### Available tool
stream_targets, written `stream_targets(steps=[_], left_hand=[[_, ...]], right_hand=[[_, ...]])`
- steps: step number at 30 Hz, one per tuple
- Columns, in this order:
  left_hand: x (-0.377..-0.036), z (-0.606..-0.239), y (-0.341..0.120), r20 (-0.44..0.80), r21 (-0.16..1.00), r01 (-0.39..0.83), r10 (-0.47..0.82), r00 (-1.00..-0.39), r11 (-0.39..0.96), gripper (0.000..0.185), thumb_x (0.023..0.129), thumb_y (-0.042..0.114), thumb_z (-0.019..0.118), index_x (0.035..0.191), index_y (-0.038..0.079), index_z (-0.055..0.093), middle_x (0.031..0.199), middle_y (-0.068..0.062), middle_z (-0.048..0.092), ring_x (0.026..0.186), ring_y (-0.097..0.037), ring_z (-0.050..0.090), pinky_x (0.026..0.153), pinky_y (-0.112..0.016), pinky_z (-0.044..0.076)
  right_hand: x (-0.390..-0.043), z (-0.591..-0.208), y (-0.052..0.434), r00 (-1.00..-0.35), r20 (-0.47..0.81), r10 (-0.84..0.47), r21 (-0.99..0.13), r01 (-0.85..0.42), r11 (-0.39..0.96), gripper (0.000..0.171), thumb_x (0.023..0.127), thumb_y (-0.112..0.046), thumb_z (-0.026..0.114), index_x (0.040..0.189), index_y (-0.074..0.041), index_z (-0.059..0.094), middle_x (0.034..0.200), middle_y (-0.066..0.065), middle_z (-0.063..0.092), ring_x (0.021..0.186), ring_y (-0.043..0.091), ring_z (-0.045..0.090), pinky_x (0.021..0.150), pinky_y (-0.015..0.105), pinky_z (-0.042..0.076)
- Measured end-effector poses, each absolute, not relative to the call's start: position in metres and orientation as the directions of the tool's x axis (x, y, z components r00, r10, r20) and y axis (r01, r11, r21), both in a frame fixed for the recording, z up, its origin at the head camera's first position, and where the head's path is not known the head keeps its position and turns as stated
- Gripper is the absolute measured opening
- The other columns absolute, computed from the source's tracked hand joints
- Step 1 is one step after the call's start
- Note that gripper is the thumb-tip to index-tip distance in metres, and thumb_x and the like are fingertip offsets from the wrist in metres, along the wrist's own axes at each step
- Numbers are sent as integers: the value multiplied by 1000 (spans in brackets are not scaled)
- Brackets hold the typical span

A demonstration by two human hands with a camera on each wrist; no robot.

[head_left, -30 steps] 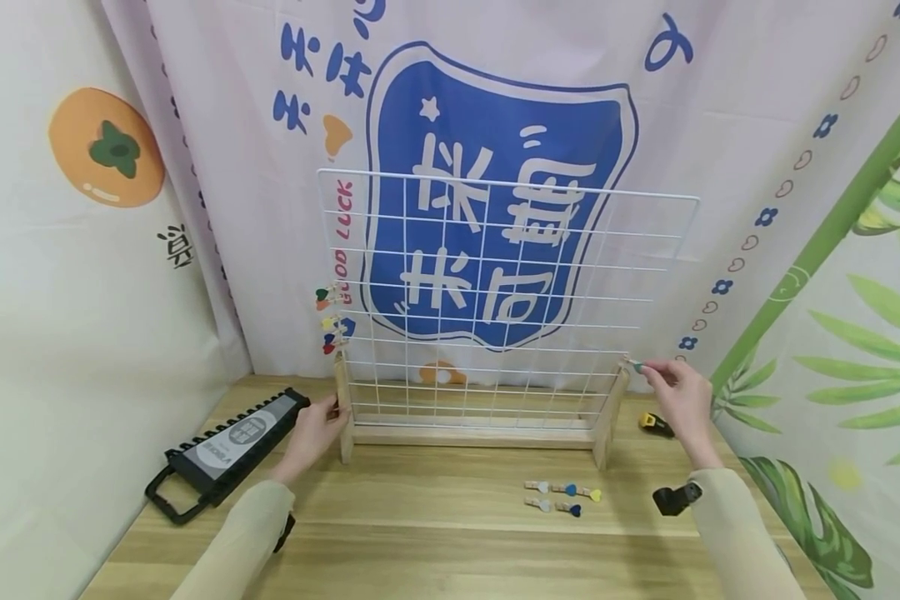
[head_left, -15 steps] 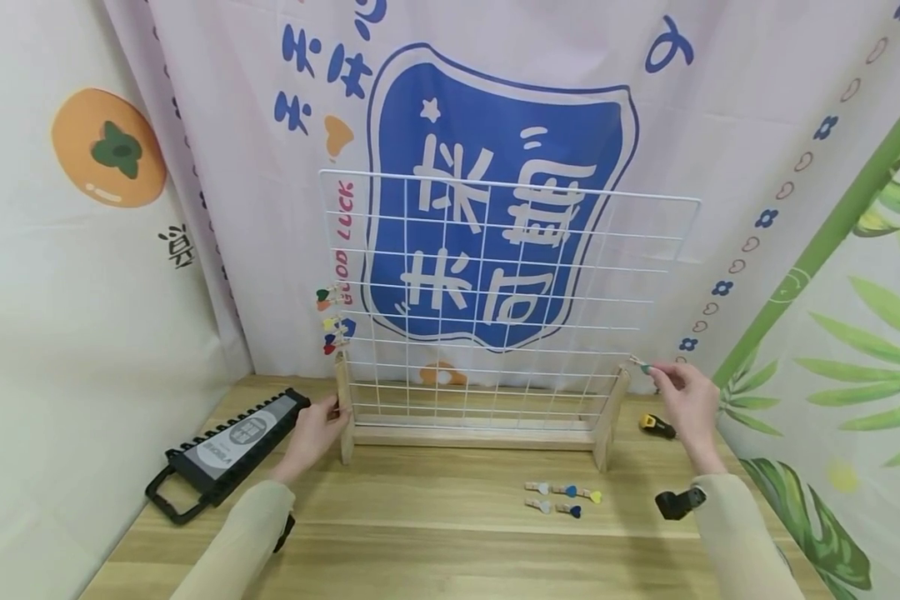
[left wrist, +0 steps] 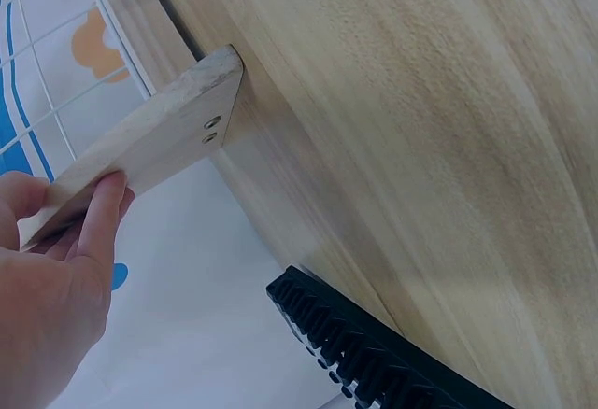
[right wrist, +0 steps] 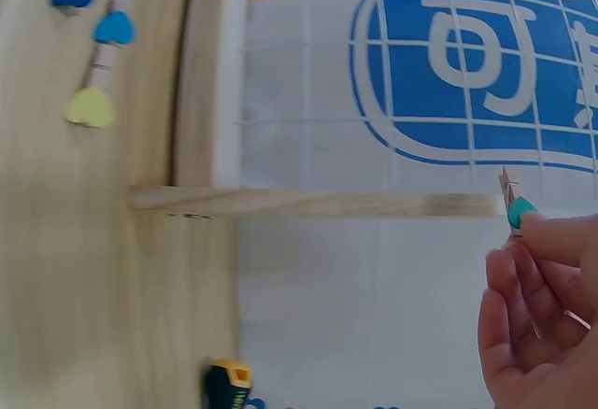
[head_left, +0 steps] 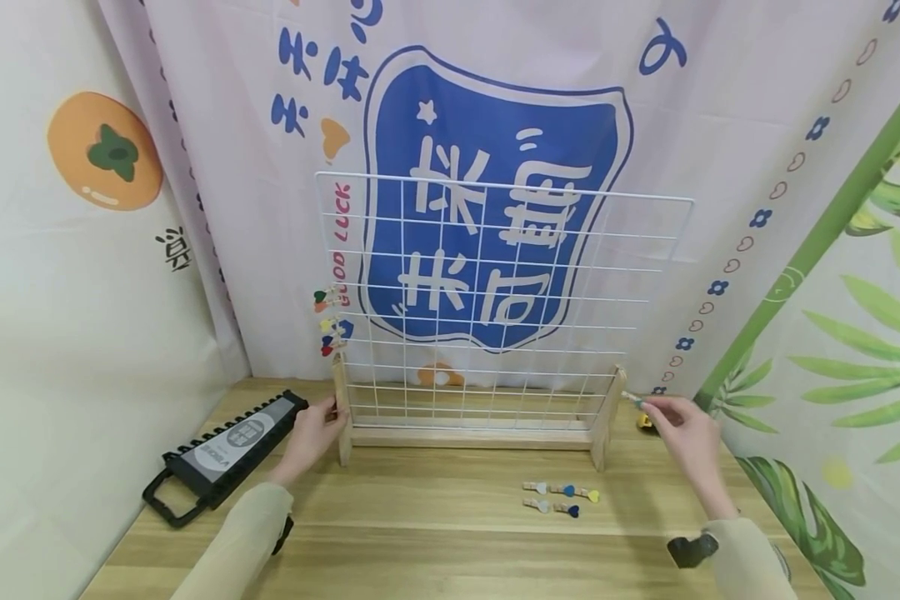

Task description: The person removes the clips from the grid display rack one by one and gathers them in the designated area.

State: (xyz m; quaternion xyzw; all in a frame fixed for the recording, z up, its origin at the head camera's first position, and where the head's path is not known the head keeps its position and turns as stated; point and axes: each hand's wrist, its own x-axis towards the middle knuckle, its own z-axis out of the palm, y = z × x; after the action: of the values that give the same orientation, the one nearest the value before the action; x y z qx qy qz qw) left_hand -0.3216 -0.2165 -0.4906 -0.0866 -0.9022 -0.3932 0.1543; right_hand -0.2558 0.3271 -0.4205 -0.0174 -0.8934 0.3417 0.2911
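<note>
A white wire grid panel (head_left: 495, 283) stands in a wooden base (head_left: 472, 435) on the table. My left hand (head_left: 315, 433) grips the base's left upright (left wrist: 140, 162), fingers wrapped round its edge. My right hand (head_left: 682, 433) pinches a small wooden clothespin with a teal heart (right wrist: 516, 205), just right of the base's right upright (head_left: 609, 408). Three clothespins (head_left: 328, 321) are clipped on the grid's left edge. Several more heart clothespins (head_left: 558, 497) lie on the table in front of the base.
A black and grey tool holder (head_left: 225, 454) lies at the left on the wooden table (head_left: 435, 533). A small yellow and black object (right wrist: 227, 383) sits by the right upright. Printed curtains hang close behind and at both sides.
My right hand has dropped with the teal clothespin, from the top of the right upright to a spot beside it near the table. The left hand has stayed on the left upright.
</note>
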Motion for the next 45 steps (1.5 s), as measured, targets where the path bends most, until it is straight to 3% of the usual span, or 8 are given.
stream_targets(steps=[10, 17, 23, 45], left_hand=[[-324, -492, -219, 350, 683, 278, 31, -936, 675, 9, 95, 3, 59, 95, -3, 65, 108, -30, 71, 103, -42, 70, 82, -47, 62], [-325, -493, -219, 355, 679, 283, 34, -934, 678, 9, 95, 3, 59, 96, -4, 65, 109, -30, 70, 103, -42, 70, 82, -46, 62], [-324, -491, -219, 355, 680, 284, 35, -934, 676, 12, 95, 2, 58, 100, -6, 65, 109, -31, 70, 103, -43, 70, 82, -47, 61], [-321, -491, -218, 353, 692, 295, 48, -934, 659, 15, 96, 5, 59, 103, -5, 66, 109, -30, 71, 104, -42, 70, 83, -47, 61]], right_hand=[[-232, -463, 316, -885, 451, 115, -592, -201, 780, 11, 86, -9, 75, 95, -3, 75, 89, 15, 76, 69, -12, 55, 60, 12, 52], [-217, -490, 310, -965, 241, 99, -616, -74, 784, 11, 85, -12, 76, 95, -7, 75, 90, 9, 76, 70, -3, 61, 64, 13, 53], [-213, -509, 309, -992, 116, 56, -617, -28, 786, 8, 85, -13, 76, 91, -8, 76, 86, 4, 76, 65, -2, 55, 60, 16, 48], [-215, -531, 309, -997, 72, -35, -569, -70, 819, 5, 82, -11, 77, 87, -12, 77, 84, -2, 74, 64, -3, 50, 57, 17, 43]])
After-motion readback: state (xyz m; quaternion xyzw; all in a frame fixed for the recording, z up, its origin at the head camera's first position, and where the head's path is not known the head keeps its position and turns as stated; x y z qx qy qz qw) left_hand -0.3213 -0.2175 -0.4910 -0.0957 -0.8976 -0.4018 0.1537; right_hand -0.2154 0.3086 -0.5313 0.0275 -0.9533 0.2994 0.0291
